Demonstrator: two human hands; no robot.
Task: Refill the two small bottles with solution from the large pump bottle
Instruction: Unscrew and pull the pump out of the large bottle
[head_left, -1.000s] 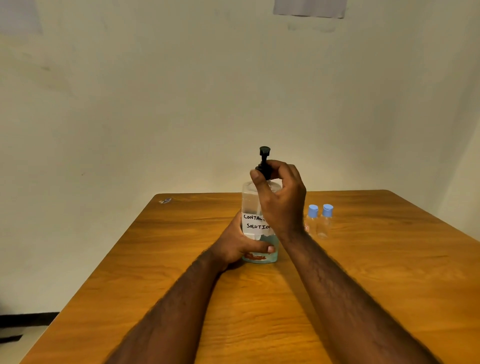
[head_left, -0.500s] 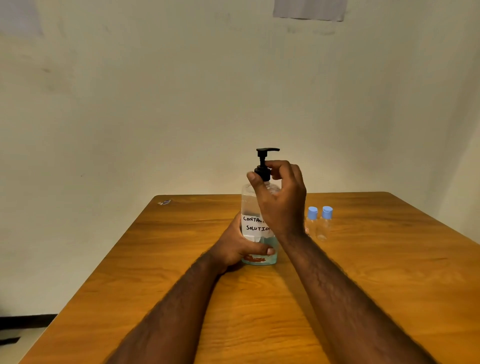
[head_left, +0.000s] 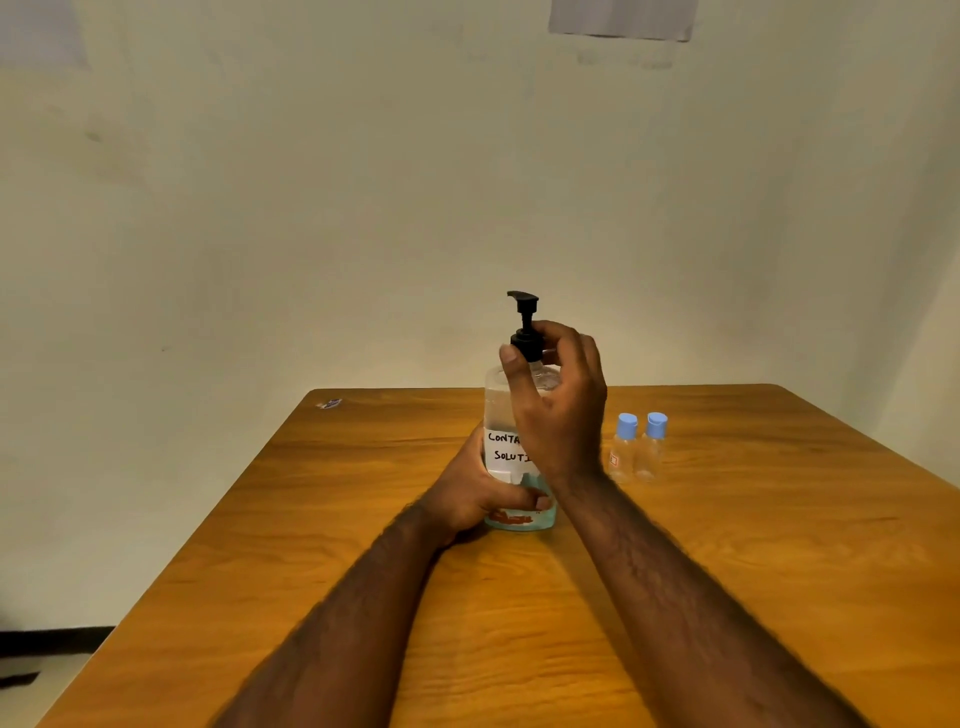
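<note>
Pump bottle (head_left: 501, 415): upright, frame centre, on the table (head_left: 779, 545).
Left hand (head_left: 478, 493): wraps its base.
Right hand (head_left: 558, 400): fingers pinch the black collar.
Small bottles (head_left: 636, 449): capped, just right.

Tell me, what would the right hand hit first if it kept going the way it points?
The black pump collar of the large pump bottle: the right hand pinches it, so nothing lies between. Beyond, probably only the wall.

Wooden table (head_left: 779, 571); small scrap (head_left: 329, 404) near its far left corner; paper sheet (head_left: 621, 18) high on wall (head_left: 311, 208)
</note>
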